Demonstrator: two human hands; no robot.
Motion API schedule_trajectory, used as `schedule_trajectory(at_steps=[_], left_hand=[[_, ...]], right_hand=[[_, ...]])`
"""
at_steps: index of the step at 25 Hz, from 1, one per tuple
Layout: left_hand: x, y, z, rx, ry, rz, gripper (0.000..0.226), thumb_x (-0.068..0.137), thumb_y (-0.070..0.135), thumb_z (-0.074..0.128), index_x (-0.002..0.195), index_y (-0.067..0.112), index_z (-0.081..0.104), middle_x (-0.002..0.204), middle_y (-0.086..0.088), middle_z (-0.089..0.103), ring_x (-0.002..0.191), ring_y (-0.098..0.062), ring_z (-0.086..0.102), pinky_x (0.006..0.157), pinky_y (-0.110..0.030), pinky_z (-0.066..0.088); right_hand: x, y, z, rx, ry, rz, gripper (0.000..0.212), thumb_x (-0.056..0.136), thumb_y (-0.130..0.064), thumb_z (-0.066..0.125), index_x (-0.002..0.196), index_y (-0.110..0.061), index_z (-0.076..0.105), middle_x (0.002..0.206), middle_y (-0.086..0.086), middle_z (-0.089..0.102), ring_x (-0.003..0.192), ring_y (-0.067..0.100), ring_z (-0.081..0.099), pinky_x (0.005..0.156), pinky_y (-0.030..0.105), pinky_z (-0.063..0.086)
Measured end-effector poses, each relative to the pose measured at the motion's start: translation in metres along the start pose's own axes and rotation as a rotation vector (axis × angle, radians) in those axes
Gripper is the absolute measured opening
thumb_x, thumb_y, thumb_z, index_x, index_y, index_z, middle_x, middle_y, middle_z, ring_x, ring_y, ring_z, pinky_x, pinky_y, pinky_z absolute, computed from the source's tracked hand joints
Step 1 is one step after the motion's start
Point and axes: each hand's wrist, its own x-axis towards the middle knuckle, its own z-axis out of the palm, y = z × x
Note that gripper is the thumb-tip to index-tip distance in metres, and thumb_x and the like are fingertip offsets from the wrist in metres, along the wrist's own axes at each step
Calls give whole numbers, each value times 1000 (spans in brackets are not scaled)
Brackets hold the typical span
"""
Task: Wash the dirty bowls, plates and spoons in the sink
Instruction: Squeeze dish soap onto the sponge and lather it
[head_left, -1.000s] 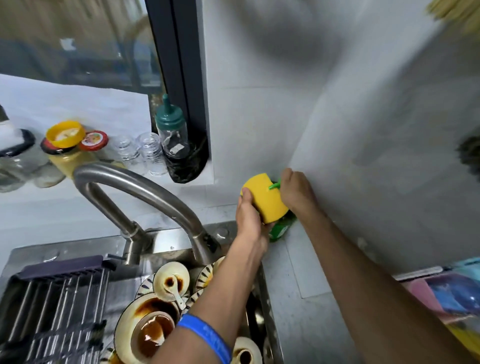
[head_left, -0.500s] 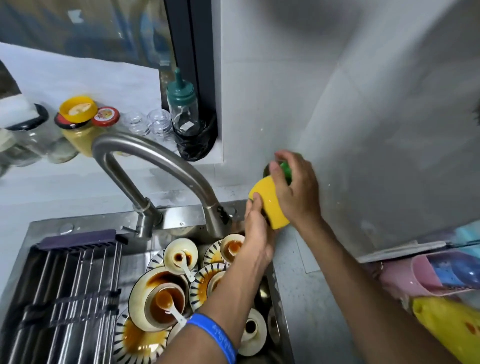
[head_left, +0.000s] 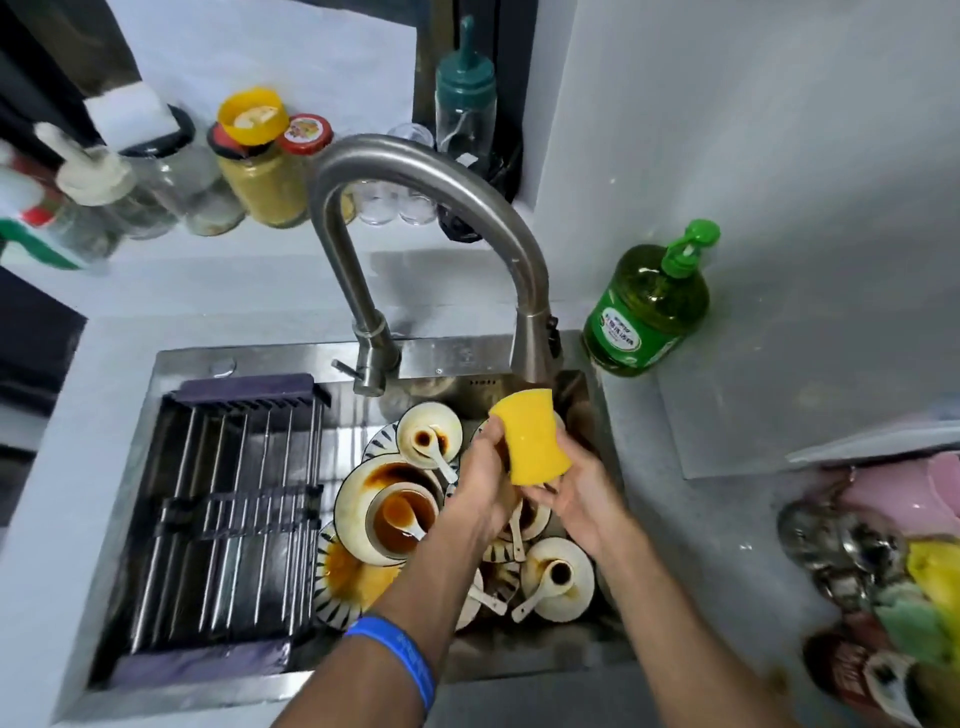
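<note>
Grip: left hand (head_left: 485, 478) pinches sponge (head_left: 530, 439); right hand (head_left: 576, 493) cups it, fingers loose.
Risk: stacked bowls (head_left: 397, 522), at 7 o'clock of the sponge, could topple if knocked.

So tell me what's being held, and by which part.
The yellow sponge: left hand pinches its left edge, right hand supports its lower end.

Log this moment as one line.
left hand: grips sponge | right hand: open under sponge | dishes: unwashed | faucet: off
</note>
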Motion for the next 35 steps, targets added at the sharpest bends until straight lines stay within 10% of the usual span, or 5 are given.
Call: schedule_trajectory(at_steps=[8, 12, 22, 28, 35], left_hand=[[-2, 136, -91, 534, 646, 650, 38, 96, 31, 65, 131, 20, 53, 104, -3, 62, 103, -24, 60, 102, -45, 48], [-1, 131, -104, 838, 566, 737, 18, 100, 28, 57, 90, 21, 71, 83, 0, 70, 80, -19, 63, 85, -36, 54], [-24, 132, -86, 863, 654, 833, 29, 99, 31, 61, 124, 16, 62, 92, 1, 71, 85, -11, 66, 90, -40, 56], [-88, 93, 33, 956, -190, 1174, 11, 96, 28, 65, 93, 18, 62, 77, 1, 61, 71, -16, 60, 63, -33, 52], [-16, 130, 98, 883, 29, 839, 14, 99, 33, 55, 99, 20, 59, 91, 5, 63, 86, -21, 63, 83, -40, 54]], right_hand=[[20, -17, 9, 156, 111, -95, 42, 98, -22, 56, 139, -13, 48, 134, 16, 56, 114, 38, 60, 82, 54, 57], [19, -18, 15, 72, 145, -107, 40, 99, -22, 55, 138, -13, 48, 131, 17, 58, 110, 35, 63, 86, 55, 56], [19, -23, 11, 56, 92, -126, 47, 95, -27, 60, 139, -12, 49, 130, 14, 62, 107, 31, 66, 77, 46, 58], [-5, -4, -12, 55, 120, -57, 61, 84, -34, 69, 138, -12, 50, 123, 13, 66, 104, 32, 69, 90, 55, 54], [-19, -21, -18, -79, 38, -97, 39, 91, -38, 63, 126, -22, 57, 120, 10, 67, 105, 29, 67, 81, 49, 56]])
